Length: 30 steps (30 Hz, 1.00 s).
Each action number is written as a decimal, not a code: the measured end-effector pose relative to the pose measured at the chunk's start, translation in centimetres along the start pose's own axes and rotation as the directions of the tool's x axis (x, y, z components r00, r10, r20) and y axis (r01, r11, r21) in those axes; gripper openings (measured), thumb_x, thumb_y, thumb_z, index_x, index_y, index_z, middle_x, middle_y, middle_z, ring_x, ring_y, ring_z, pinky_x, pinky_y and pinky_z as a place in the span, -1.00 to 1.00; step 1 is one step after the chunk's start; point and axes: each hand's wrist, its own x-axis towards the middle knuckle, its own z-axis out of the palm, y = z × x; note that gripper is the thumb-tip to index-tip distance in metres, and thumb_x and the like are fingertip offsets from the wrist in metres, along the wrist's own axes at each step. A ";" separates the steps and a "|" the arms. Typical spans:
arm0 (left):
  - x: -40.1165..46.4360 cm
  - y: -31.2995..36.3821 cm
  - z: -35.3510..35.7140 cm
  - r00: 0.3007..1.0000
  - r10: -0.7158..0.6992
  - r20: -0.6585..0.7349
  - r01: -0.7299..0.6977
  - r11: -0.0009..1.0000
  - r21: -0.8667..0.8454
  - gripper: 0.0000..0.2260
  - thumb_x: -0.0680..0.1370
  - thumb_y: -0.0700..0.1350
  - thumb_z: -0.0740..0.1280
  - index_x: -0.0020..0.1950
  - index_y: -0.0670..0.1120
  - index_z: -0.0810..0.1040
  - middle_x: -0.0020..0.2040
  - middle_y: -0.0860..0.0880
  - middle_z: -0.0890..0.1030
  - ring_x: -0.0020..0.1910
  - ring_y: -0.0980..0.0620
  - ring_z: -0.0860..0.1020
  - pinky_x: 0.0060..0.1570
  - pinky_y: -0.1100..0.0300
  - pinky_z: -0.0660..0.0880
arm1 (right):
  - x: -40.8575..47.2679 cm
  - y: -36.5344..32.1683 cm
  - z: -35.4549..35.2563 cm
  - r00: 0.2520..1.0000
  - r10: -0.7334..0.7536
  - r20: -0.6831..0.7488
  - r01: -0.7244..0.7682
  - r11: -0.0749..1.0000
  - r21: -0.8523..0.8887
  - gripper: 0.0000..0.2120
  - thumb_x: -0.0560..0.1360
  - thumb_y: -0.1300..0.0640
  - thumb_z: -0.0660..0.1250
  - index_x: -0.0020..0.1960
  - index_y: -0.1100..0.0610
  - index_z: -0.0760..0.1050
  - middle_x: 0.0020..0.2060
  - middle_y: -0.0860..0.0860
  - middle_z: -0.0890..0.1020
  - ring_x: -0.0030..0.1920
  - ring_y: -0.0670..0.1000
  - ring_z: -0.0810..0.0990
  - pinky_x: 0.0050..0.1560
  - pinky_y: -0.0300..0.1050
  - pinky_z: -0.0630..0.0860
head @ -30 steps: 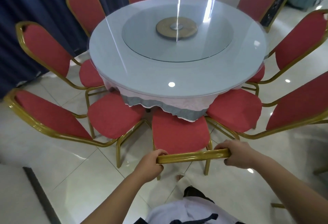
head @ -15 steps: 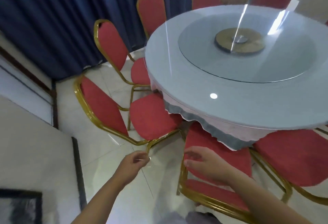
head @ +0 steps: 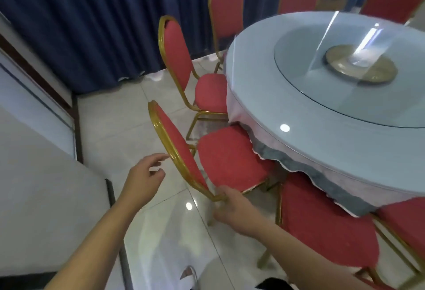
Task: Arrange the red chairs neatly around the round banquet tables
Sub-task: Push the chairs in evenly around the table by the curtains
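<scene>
A round banquet table (head: 305, 133) with a glass turntable fills the right side. Red chairs with gold frames ring it. The nearest chair (head: 227, 158) stands at the table's left front, its seat partly under the cloth, its backrest (head: 177, 149) towards me. My left hand (head: 143, 178) hovers open just left of the backrest frame, fingers spread, not touching. My right hand (head: 234, 207) is at the lower end of the backrest frame, fingers curled on the gold tube. Another chair (head: 322, 230) sits to the right, seat below my right forearm.
Dark blue curtains (head: 92, 25) hang behind the chairs at the back left. A white wall panel (head: 41, 174) with a dark edge stands close on the left. More red chairs (head: 207, 78) stand along the table's far side. Glossy pale floor tiles (head: 119, 124) lie between wall and chairs.
Both hands let go of the front chair's backrest. My view turned left, and the hands moved to the neighbouring chair on the left, the right hand reaching its frame.
</scene>
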 end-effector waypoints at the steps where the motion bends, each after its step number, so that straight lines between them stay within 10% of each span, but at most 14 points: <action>1: 1.2 -0.5 -1.2 0.999 0.018 0.040 -0.019 0.999 0.039 -0.60 0.55 -0.30 0.30 0.28 0.10 0.54 0.28 0.05 0.54 0.24 0.08 0.50 0.25 0.09 0.48 | 0.8 -1.8 1.2 0.999 -0.006 -0.041 0.007 1.000 0.006 -0.48 0.40 -0.02 0.45 0.31 -0.04 0.38 0.12 -0.23 0.47 0.17 -0.17 0.46 0.18 -0.35 0.36; 9: 13.1 -2.3 -6.2 0.966 0.060 0.252 -0.151 0.921 0.358 -0.17 0.46 -0.14 0.50 0.57 0.23 0.09 0.60 0.00 0.03 0.56 -0.09 0.03 0.49 -0.05 0.18 | 9.6 -9.5 5.4 0.978 0.082 -0.192 -0.108 0.986 -0.127 -0.15 0.35 -0.19 0.43 0.53 -0.01 0.15 0.36 -0.02 0.36 0.33 0.08 0.39 0.35 0.18 0.36; 13: 20.1 -3.0 -6.0 0.939 0.092 0.332 -0.281 0.761 0.584 -0.10 0.42 0.00 0.54 0.57 0.27 0.02 0.62 -0.03 -0.05 0.58 -0.13 -0.05 0.51 -0.10 0.09 | 15.1 -10.5 6.4 0.955 0.126 -0.268 -0.163 0.980 -0.117 -0.48 0.38 -0.09 0.40 0.29 -0.05 0.37 0.10 -0.04 0.49 0.12 0.08 0.49 0.20 0.15 0.46; 17: 27.6 -4.3 -5.7 0.878 0.123 0.462 -0.437 0.599 0.671 -0.25 0.42 0.11 0.52 0.52 0.23 0.23 0.61 -0.04 0.06 0.58 -0.15 -0.02 0.52 -0.12 0.00 | 18.7 -10.3 7.3 0.940 0.110 -0.322 -0.119 0.993 -0.007 -0.48 0.33 0.12 0.27 0.29 -0.11 0.43 0.05 -0.04 0.53 0.02 0.05 0.54 0.00 0.00 0.55; 22: 35.0 -5.0 -5.2 0.725 0.124 0.677 -0.635 0.503 0.587 -0.47 0.40 0.16 0.51 0.34 0.25 0.48 0.41 0.08 0.43 0.47 -0.03 0.25 0.48 -0.07 0.13 | 19.8 -9.7 7.8 0.923 0.130 -0.363 -0.123 0.991 0.043 -0.25 0.21 -0.13 0.18 0.42 -0.13 0.41 0.15 -0.13 0.59 0.16 -0.04 0.53 0.12 -0.03 0.51; 30: 41.0 -3.7 -3.7 0.632 0.247 0.734 -0.708 0.568 0.419 -0.62 0.43 0.08 0.51 0.23 0.15 0.59 0.13 0.13 0.55 0.24 0.05 0.40 0.26 0.12 0.38 | 22.7 -12.0 3.8 0.905 0.228 -0.358 -0.230 0.972 0.038 -0.28 0.31 0.13 0.30 0.46 -0.17 0.37 0.27 -0.20 0.53 0.25 -0.12 0.48 0.17 -0.22 0.43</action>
